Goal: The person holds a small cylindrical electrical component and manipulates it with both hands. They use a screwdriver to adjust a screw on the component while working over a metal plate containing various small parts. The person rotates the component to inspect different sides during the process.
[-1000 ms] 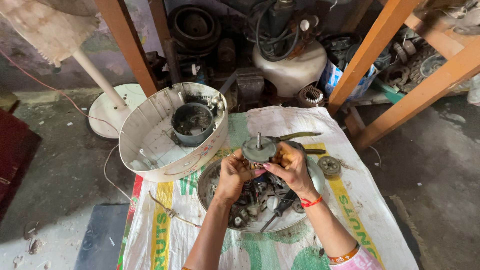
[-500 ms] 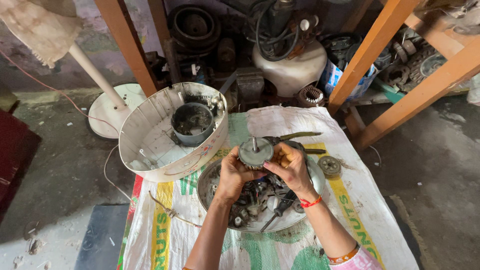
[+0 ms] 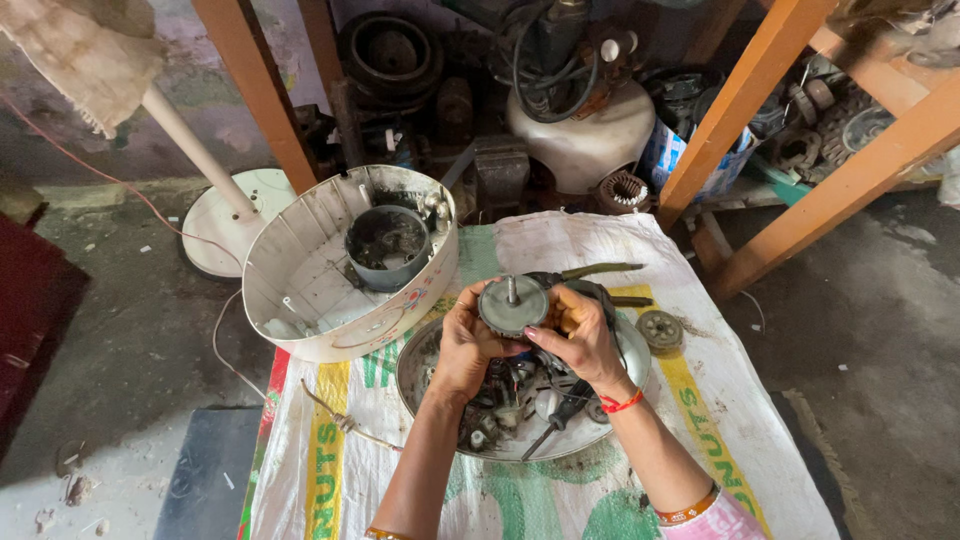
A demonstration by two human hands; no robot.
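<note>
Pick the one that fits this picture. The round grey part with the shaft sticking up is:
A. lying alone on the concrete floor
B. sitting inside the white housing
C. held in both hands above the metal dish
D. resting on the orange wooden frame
C: the left hand and right hand hold the grey part between them, over the metal dish of loose pieces.
</note>
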